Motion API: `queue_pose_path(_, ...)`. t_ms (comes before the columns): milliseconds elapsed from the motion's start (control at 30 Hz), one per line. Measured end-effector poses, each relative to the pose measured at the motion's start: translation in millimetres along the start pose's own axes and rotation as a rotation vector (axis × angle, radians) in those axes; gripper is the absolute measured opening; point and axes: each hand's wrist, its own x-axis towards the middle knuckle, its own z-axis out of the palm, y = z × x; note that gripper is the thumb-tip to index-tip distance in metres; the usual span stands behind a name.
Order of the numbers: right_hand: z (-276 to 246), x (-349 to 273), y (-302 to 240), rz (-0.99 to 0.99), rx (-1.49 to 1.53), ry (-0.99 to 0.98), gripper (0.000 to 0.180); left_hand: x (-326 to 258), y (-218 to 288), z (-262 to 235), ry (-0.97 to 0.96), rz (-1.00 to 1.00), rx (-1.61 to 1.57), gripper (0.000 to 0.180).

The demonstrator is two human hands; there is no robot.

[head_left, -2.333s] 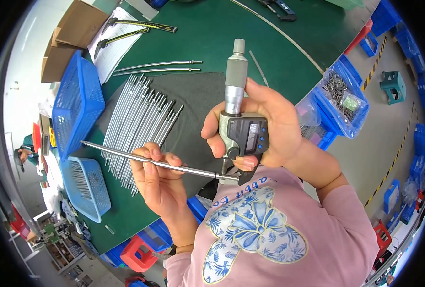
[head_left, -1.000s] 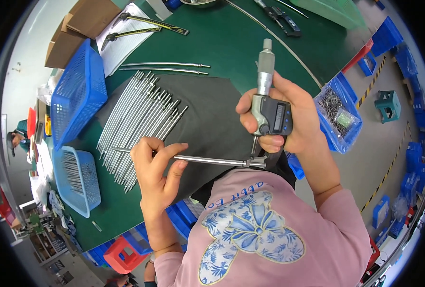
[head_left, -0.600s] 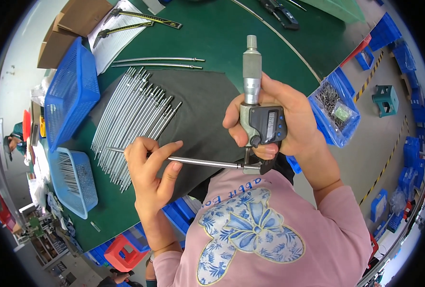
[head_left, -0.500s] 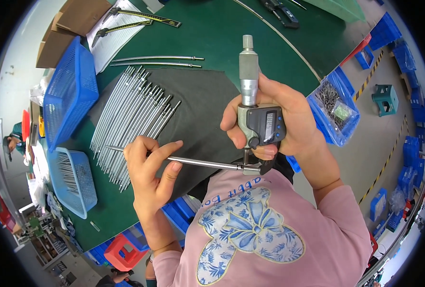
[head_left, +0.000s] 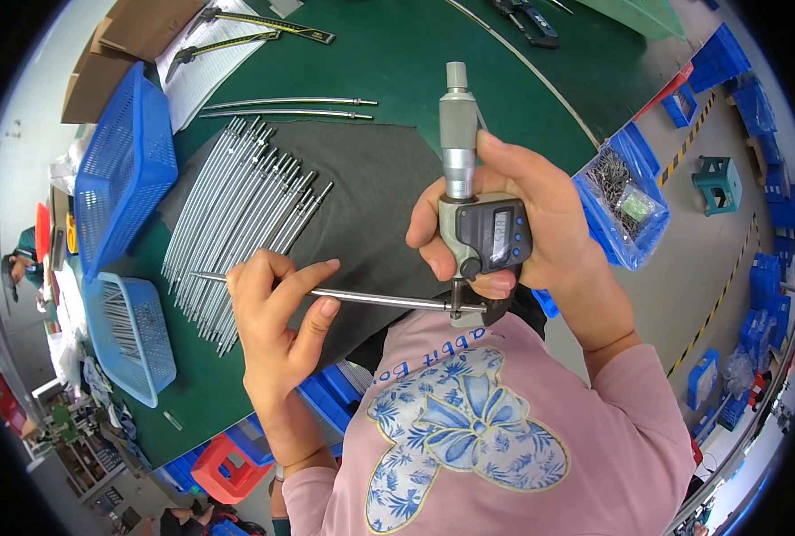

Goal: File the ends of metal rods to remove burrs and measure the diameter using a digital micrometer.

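My right hand (head_left: 540, 219) grips a digital micrometer (head_left: 488, 234) with a grey thimble on top and a small display facing up. Between the micrometer's jaws lies the stepped end of a slim metal rod (head_left: 379, 300). My left hand (head_left: 281, 326) holds this rod near its other end, with the index finger stretched out along it. The rod's pointed tip sticks out to the left of my fingers. Beyond that hand, a row of similar metal rods (head_left: 236, 214) lies side by side on a dark cloth (head_left: 370, 188).
Two rods (head_left: 299, 102) lie apart on the green table (head_left: 397, 54). Calipers (head_left: 263, 25) rest on paper at far left. Blue baskets (head_left: 129, 170) stand along the left, one holding rods. At right is a blue bin (head_left: 652, 237) of small metal parts.
The micrometer has shifted slightly left and leans a little more. The rod's end sits slightly differently between the jaws. Both hands keep their hold; the whole view has shifted a little.
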Motion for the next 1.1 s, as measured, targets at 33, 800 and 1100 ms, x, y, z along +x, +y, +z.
queue_pose_path(33, 0, 0, 0, 0.001, -0.009, 0.01, 0.075, 0, 0, 0, -0.001, -0.003, 0.001, 0.032)
queue_pose_path(800, -9, 3, 11, -0.023, 0.113, -0.119, 0.064, -2, 0, 1, -0.014, -0.04, -0.01, 0.036)
queue_pose_path(1100, -4, 0, 9, -0.014, -0.012, -0.062, 0.076, -3, 1, -1, -0.006, -0.048, 0.028, 0.04)
